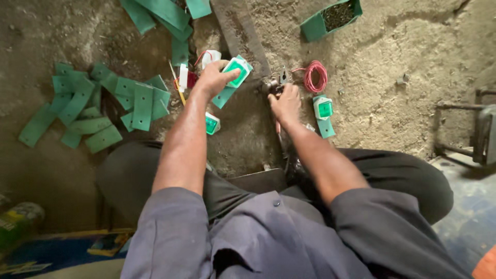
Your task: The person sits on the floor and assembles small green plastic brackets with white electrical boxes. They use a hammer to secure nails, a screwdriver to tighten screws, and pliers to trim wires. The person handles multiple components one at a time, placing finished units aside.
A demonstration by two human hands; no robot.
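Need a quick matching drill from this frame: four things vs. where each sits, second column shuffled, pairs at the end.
Things:
1. coil of red wire
2. green box of small dark parts
3. pile of green strips
4. green-and-white switch

Places:
A. held in the left hand
B. top of the frame, on the ground
C. just beyond the right hand
D. far left on the ground

Pairs: 1-C, 2-B, 3-D, 4-A

Left hand (214,77) on green switch (237,72), right hand (285,102) perhaps gripping tool
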